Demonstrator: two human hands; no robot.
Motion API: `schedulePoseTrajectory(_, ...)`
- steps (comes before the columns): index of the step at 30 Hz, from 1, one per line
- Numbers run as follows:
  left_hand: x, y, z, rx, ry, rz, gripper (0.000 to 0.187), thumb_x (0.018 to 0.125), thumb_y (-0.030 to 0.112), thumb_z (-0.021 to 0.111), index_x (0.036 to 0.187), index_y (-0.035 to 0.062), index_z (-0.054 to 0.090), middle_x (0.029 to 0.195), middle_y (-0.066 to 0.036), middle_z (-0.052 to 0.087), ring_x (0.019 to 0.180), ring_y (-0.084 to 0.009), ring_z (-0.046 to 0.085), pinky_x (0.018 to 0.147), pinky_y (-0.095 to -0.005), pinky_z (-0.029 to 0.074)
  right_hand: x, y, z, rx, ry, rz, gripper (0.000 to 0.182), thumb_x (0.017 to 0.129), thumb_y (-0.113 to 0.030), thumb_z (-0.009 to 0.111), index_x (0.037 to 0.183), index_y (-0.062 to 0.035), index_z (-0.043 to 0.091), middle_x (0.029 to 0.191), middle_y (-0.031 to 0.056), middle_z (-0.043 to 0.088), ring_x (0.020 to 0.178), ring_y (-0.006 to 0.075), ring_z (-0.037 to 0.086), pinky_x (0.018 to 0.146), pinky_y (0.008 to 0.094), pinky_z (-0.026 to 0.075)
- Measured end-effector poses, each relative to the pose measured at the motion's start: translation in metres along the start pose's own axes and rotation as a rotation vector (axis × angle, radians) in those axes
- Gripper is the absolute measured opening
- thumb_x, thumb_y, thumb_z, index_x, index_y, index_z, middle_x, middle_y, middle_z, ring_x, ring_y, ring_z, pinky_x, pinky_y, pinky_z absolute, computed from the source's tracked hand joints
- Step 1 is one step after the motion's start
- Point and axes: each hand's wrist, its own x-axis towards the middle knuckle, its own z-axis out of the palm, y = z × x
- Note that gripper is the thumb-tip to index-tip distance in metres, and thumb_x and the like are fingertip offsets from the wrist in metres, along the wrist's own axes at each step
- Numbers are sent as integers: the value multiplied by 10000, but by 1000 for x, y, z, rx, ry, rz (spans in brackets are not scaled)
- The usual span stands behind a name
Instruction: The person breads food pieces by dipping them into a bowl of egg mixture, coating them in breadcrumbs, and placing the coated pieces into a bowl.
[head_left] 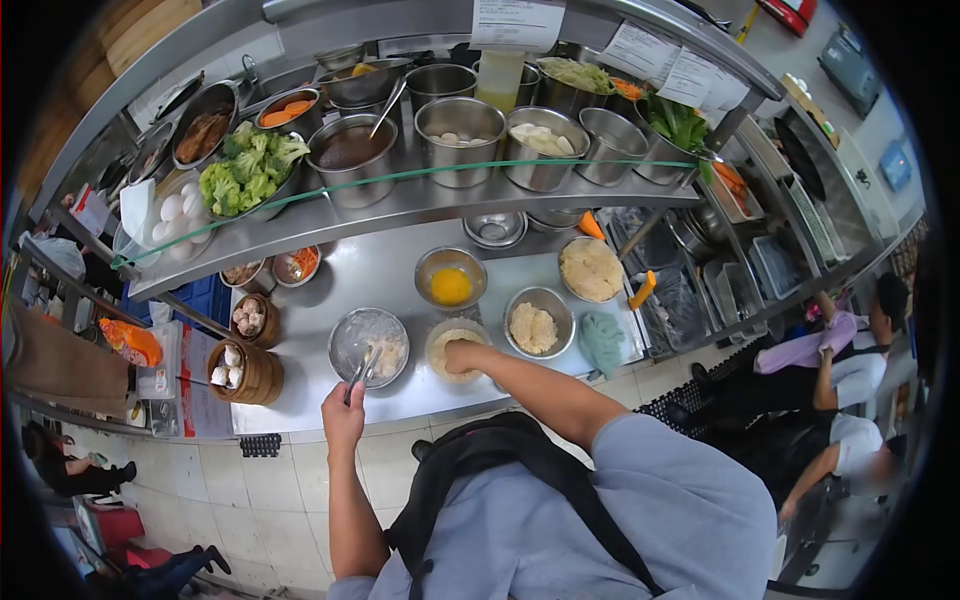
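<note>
My left hand [344, 412] is closed around the handle of metal tongs [364, 368]. The tips of the tongs rest in a steel bowl [343, 330] dusted with white flour, beside a pale, floury piece of food [388, 352]. My right hand [464, 357] reaches down into a bowl of pale crumbs [440, 340]; its fingers are hidden there. Behind that stands a steel bowl with beaten egg [451, 286]. Right of my right hand, another steel bowl [563, 318] holds crumb-coated pieces [533, 328].
A container of crumbs [591, 268] and a green cloth [601, 342] lie at the counter's right. Bamboo steamers [262, 378] stand at the left. Overhead, a steel shelf [420, 210] carries broccoli [250, 168], eggs and several pots. Other people are to the right and lower left.
</note>
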Motion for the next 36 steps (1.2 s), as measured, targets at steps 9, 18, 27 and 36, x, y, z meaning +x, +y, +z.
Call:
schedulePoseTrajectory(9,-10,3,0,-47,14,2,369,976,325,683,865,-26,655,687,-151,619,612,-254,502,628,-393,452,-16,17,24,-312,604,-71,377,774,-120,688,1130,8,694,1129,225,691,1096,368,671,967,473,545)
schedulePoseTrajectory(18,-8,-2,5,28,30,31,403,965,351,687,844,-30,631,696,-185,616,608,-297,518,627,-409,453,-12,-1,-15,-121,190,49,345,792,-128,675,1102,14,731,1182,240,709,1125,356,688,971,439,554)
schedulePoseTrajectory(27,-13,2,4,-21,36,-29,392,964,366,685,899,-21,667,719,-181,637,632,-305,566,639,-413,465,-10,-3,-32,-187,9,57,361,756,-113,686,1093,4,740,1156,220,720,1084,350,701,949,424,562)
schedulePoseTrajectory(36,-15,0,-3,-8,39,-61,392,963,381,687,913,-7,681,717,-167,646,641,-299,586,645,-413,471,-47,3,-37,-247,277,-166,340,762,-171,684,1042,19,713,1081,228,720,1034,400,691,910,474,555)
